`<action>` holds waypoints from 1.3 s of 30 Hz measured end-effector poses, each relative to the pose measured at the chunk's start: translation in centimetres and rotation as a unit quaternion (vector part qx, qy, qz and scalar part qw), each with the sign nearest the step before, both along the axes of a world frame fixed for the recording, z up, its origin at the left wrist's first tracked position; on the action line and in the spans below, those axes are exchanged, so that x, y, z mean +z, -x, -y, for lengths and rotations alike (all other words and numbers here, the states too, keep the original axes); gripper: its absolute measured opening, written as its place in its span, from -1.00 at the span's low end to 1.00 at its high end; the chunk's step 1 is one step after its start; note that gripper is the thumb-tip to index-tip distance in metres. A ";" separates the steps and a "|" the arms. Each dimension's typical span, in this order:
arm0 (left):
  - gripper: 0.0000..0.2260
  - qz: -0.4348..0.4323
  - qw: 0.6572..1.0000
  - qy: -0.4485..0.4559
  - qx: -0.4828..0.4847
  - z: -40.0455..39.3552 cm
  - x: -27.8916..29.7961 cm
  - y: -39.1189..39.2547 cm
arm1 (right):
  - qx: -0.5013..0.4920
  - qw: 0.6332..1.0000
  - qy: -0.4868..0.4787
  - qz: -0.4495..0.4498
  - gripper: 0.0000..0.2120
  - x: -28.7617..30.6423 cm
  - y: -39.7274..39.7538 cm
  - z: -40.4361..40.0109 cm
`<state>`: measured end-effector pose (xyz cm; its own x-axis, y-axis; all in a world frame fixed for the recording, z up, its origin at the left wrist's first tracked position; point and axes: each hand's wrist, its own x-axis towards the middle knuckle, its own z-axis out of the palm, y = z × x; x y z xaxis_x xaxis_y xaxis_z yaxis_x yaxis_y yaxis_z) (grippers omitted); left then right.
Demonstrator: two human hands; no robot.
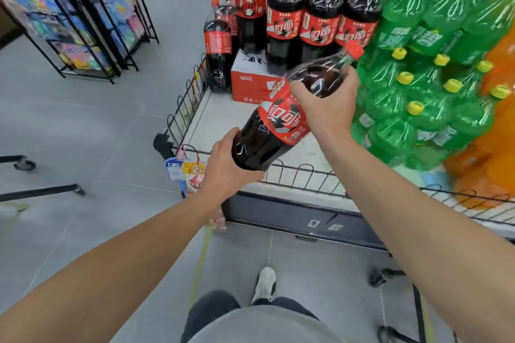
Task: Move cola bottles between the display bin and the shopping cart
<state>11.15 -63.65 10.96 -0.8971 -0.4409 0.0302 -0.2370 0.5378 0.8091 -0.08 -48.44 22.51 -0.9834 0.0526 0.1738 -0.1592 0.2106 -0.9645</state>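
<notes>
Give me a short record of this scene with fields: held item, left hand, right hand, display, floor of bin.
held item: cola bottle, tilted, cap toward the upper right
left hand: grips the bottle's base
right hand: grips its upper part below the neck
display: upright cola bottles, some on a red carton; green bottles to the right
floor of bin: pale surface inside a wire fence

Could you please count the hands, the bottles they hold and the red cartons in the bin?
Hands: 2, left hand, right hand
Cola bottle held: 1
Red carton: 1
Total: 4
</notes>
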 end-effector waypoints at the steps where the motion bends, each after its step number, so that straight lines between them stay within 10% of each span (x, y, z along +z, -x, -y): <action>1: -0.04 0.001 1.000 -0.004 0.001 0.6 0.2 1.2 | 0.000 1.000 -0.005 -0.004 -0.23 0.3 1.2 0.8; 23: -0.02 -0.031 0.982 -0.171 -0.068 21.4 -5.2 25.9 | -0.007 0.992 -0.104 -0.076 -0.08 1.5 21.4 22.2; 39: 0.08 -0.059 0.974 -0.215 -0.023 22.5 -7.8 36.0 | 0.077 0.964 -0.229 -0.114 -0.18 2.1 29.4 27.5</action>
<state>-24.85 -86.17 3.19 -0.9179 -0.3944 -0.0435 -0.1113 0.1505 0.9823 -29.52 -75.96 24.61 -0.9070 -0.2249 0.3560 -0.4191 0.5628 -0.7125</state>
